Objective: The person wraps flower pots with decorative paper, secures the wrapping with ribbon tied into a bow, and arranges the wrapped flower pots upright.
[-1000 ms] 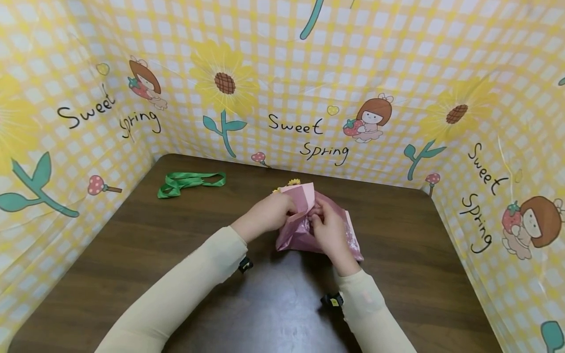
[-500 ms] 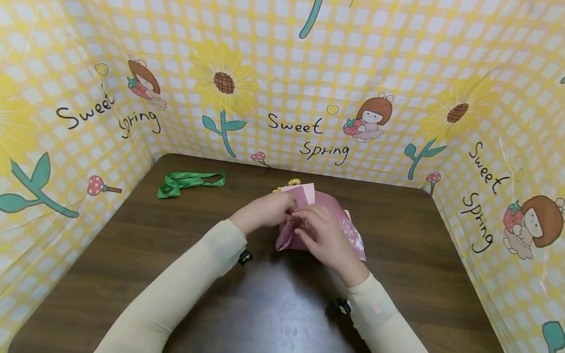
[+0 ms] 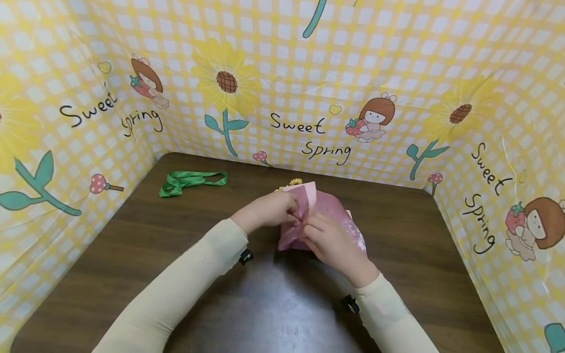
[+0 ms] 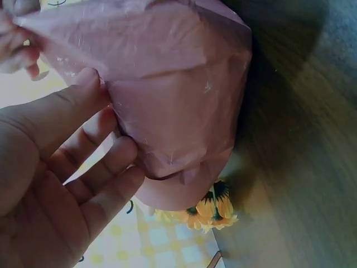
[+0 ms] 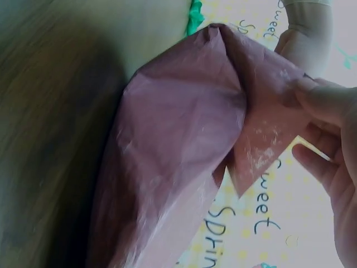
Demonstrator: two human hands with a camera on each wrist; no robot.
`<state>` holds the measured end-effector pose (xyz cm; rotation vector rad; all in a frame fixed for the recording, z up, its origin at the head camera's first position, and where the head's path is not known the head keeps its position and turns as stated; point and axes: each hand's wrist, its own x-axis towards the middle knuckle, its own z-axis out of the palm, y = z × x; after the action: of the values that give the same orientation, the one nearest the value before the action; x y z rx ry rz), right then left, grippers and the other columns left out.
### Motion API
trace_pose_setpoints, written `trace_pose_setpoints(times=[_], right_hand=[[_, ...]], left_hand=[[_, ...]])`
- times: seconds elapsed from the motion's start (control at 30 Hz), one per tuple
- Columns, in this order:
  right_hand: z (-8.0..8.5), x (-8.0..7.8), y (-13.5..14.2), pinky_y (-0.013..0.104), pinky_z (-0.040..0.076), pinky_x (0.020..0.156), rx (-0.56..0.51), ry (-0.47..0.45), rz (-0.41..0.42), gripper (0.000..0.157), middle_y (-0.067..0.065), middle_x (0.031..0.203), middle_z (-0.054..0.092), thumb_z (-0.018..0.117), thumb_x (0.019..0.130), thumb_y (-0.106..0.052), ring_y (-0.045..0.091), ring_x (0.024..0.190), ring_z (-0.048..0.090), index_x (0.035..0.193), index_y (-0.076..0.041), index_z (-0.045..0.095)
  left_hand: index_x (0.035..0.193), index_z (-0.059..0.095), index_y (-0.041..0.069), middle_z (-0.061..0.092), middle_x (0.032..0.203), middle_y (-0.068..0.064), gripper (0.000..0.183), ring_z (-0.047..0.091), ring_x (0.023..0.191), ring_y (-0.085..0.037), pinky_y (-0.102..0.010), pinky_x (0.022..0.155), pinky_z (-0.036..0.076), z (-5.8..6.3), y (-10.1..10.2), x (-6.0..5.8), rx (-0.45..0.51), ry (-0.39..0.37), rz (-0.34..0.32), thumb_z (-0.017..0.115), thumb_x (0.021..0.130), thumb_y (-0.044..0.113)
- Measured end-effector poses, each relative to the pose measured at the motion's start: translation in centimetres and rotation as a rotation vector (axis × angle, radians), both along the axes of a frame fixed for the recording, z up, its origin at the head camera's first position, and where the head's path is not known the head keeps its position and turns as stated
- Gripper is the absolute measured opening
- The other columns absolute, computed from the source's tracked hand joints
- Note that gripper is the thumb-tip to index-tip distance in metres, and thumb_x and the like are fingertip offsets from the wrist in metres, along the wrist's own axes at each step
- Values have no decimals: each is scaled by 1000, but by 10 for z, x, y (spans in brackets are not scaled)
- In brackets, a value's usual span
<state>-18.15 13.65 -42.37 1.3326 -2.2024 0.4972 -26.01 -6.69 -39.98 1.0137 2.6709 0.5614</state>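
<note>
Pink wrapping paper (image 3: 328, 203), creased and slightly shiny, lies gathered around a bunch of artificial sunflowers (image 4: 217, 206). Only a few yellow flower heads show past its far edge; the stems are hidden. My left hand (image 3: 273, 211) pinches a fold of the paper between thumb and fingertips, on the left side of the bundle. Close beside it, my right hand (image 3: 333, 245) pinches the paper's front flap. In the right wrist view the thumb (image 5: 323, 100) presses on a pulled-out corner, with fingers behind it.
A loosely looped green ribbon (image 3: 192, 181) lies at the back left of the dark wooden table (image 3: 132, 245). Yellow checked cloth (image 3: 282, 88) with printed flowers and lettering walls the table at the back and both sides. Small black devices sit under both wrists.
My right hand let go of the inner fold, spread its fingers, then took the paper near my left hand. The front flap now lies pulled across toward the left. The left hand stays nearly in place.
</note>
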Motion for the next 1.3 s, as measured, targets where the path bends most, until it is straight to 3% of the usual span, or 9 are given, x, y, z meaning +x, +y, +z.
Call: trace_pose_setpoints(times=[0.17,0.4,0.73,1.03,1.3], right_hand=[[-5,4,12,30,52,86,40,-6,25,11,-1,93,60,73,92,-5,17,92,61,87,-10,65],[-15,7,23,28,51,77,44,27,44,11,-2,94,59,75,89,-3,15,85,57,87,-9,66],[-25,3,35,28,52,88,-4,-65,95,16,-1,102,65,78,86,0,14,98,62,89,-10,66],[-24,2,38,30,51,92,61,-150,90,17,0,109,66,74,86,2,15,104,60,83,-11,64],[-21,4,42,30,51,91,77,-209,72,21,0,111,67,76,85,2,14,105,61,81,-13,62]], left_hand=[[82,77,17,62,88,4,13,57,74,-10,-22,67,49,1,-2,0,-4,27,-21,76,94,23],[80,76,13,60,85,3,17,55,73,-9,-23,65,47,2,2,2,-29,75,-17,75,94,22],[77,75,15,63,83,5,15,56,72,-8,-22,65,48,-5,0,2,27,90,8,77,92,19],[83,77,15,62,86,4,10,57,78,-10,-25,72,51,-7,6,10,27,178,-29,77,93,18],[94,80,12,65,112,-1,8,58,108,-18,-34,95,50,-11,8,12,39,232,-37,78,92,20]])
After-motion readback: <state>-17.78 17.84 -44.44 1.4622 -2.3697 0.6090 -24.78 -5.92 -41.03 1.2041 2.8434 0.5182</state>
